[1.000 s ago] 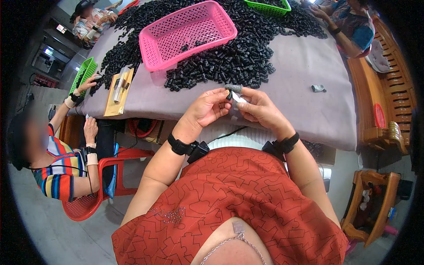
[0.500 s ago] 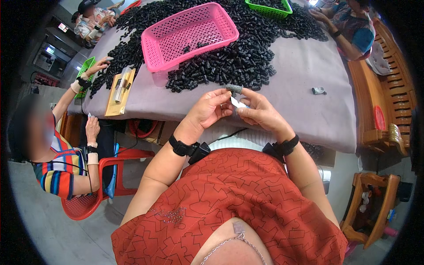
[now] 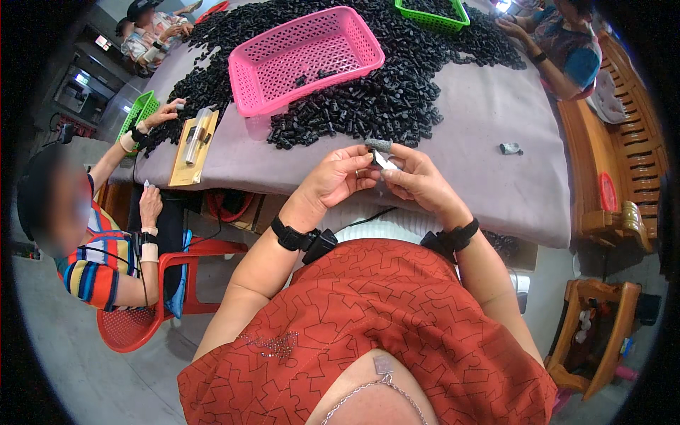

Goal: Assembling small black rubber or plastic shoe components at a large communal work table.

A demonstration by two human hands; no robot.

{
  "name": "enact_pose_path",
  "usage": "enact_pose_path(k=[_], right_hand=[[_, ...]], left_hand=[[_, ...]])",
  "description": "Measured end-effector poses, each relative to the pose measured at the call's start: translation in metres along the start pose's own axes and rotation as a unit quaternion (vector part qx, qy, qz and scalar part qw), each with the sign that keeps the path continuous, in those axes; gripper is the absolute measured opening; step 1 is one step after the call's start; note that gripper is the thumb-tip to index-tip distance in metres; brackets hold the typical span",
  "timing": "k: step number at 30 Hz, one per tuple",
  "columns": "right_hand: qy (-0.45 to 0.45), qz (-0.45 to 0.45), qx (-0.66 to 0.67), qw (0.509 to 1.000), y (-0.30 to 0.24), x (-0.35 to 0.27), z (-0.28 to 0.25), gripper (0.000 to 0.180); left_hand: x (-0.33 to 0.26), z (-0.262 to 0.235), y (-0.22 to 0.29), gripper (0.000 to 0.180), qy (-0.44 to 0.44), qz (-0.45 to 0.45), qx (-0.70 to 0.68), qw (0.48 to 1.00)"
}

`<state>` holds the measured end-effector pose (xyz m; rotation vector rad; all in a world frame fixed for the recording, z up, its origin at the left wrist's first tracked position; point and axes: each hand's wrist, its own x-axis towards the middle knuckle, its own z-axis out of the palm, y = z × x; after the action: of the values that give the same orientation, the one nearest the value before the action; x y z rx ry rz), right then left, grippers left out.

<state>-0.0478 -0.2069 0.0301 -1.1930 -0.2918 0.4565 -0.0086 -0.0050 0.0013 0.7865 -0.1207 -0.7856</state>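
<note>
Over the near edge of the cloth-covered table (image 3: 489, 177), head view: two hands meet, fingertips close together.
Left hand (image 3: 341, 173): thumb and index pinched on a small black piece (image 3: 372, 156) — mostly hidden, so which way it points I cannot tell.
Right hand (image 3: 419, 183): thumb and fingers narrowed on a white blade-like tool (image 3: 386, 163); index stretched out beyond it, capped by a grey sleeve (image 3: 378, 145).
Tool's line: long axis slants, tip up-left toward the left fingertips.
Sleeve's line: nearly crosswise, far end leftward; probably worn to shield the finger.
Why so close: likely the left pinch steadies the piece against the tool.
Black pile (image 3: 368, 110): beyond the hands, around the pink basket (image 3: 297, 53) — presumably kept within easy reach.
</note>
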Motion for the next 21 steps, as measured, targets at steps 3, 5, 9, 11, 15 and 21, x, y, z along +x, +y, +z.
enact_pose_path(k=[3, 5, 9, 11, 15, 21], right_hand=[[0.003, 0.005, -0.004, 1.0, 0.0, 0.0, -0.002, 0.044], [0.0, 0.001, 0.004, 1.0, 0.002, 0.001, -0.003, 0.044], [-0.005, -0.007, 0.014, 1.0, -0.002, -0.001, 0.0, 0.046], [-0.005, -0.006, 0.017, 1.0, -0.001, -0.001, 0.0, 0.047], [-0.006, -0.007, 0.007, 1.0, -0.001, -0.001, 0.0, 0.052], [-0.015, -0.008, 0.008, 1.0, 0.006, 0.0, -0.004, 0.054]], left_hand=[[-0.001, 0.005, 0.002, 0.014, 0.03, 0.008, 0.002, 1.0], [0.001, -0.005, 0.003, 0.01, 0.009, 0.027, 0.004, 1.0], [0.001, -0.012, 0.001, 0.011, 0.019, 0.041, -0.037, 0.998], [0.001, -0.012, 0.001, 0.011, 0.022, 0.038, -0.042, 0.998], [0.0, -0.007, 0.0, 0.012, 0.04, 0.035, -0.028, 0.998], [0.0, -0.004, 0.001, 0.011, 0.041, 0.025, -0.018, 0.999]])
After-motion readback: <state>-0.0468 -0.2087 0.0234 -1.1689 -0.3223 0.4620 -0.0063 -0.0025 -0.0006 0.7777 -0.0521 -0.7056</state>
